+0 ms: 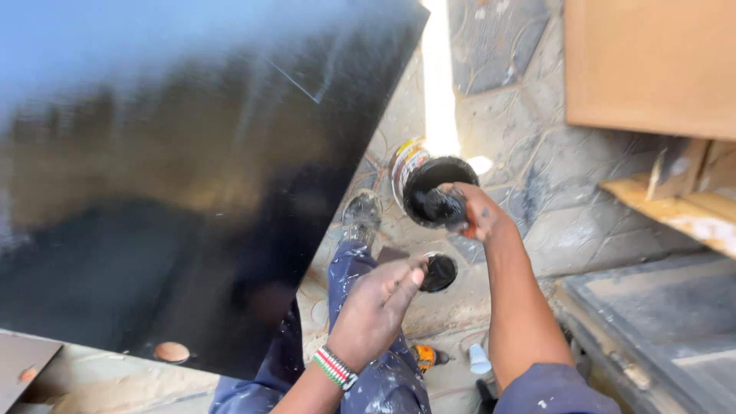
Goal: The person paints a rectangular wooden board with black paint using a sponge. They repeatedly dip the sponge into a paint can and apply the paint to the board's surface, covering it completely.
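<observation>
Right hand (477, 213) clamps a wet, slippery brush (443, 205) above the tin (418, 176); hold its handle. Left hand (376, 307) half-curled, empty.

— Inspector: What is the person wearing?
— Assistant: Dark blue work trousers (360, 291), paint-spattered white, and a matching blue sleeve (552, 391). The left hand (376, 307) is wearing a striped beaded wristband (334, 366); just beyond the trousers, a worn grey shoe (362, 215) is showing.
</observation>
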